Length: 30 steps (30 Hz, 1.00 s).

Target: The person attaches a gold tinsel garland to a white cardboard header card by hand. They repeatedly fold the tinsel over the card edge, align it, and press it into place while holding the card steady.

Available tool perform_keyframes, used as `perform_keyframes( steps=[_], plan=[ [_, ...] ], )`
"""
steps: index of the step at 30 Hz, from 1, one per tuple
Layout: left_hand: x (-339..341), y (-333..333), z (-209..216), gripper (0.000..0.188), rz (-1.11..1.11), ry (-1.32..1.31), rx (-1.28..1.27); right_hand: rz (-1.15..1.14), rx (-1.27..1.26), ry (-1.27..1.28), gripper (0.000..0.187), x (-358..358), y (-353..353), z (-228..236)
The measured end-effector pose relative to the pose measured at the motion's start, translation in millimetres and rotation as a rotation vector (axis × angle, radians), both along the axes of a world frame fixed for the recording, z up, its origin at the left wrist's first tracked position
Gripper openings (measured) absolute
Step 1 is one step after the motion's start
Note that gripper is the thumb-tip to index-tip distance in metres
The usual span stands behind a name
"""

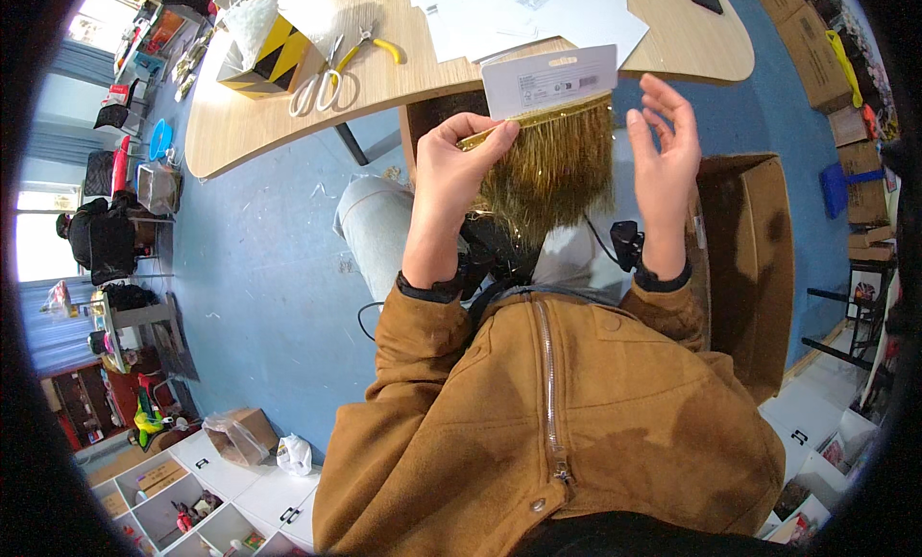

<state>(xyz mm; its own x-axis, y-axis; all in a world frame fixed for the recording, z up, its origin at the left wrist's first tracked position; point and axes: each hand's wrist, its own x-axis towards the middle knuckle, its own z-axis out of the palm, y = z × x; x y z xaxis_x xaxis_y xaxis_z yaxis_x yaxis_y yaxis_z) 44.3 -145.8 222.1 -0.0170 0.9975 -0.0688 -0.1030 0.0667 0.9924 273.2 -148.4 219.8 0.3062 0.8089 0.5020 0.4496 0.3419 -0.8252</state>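
Observation:
A gold tinsel fringe (555, 173) hangs in front of me over my lap. Along its upper edge runs a white printed card (552, 86). My left hand (449, 178) pinches the band at the fringe's upper left, thumb on top. To the right of the fringe, my right hand (665, 154) is raised with its fingers apart and nothing in it. A small gap separates it from the tinsel. Part of the band under my left fingers is hidden.
On the wooden table (250, 134) lie white papers (523, 19), scissors (331, 86) and yellow-handled pliers (384, 50). A yellow-and-black striped box (274, 62) stands at the table's left. At my right is an open cardboard box (759, 259).

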Motion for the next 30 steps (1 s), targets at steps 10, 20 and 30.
perform_keyframes(
  steps=[10, 20, 30],
  plan=[
    [12.7, -17.2, 15.0, 0.021, 0.009, 0.256, 0.106, 0.321, 0.088, -0.226, 0.021, -48.6, -16.7, 10.5],
    [4.4, -20.0, 23.1, 0.018, -0.042, 0.317, 0.177, 0.343, 0.080, -0.225, 0.017, -49.6, -15.8, 4.0],
    [10.3, -23.0, 28.1, 0.015, -0.170, 0.276, 0.308, 0.385, 0.082, 0.043, 0.031, -51.1, -23.6, 3.2]
  ],
)
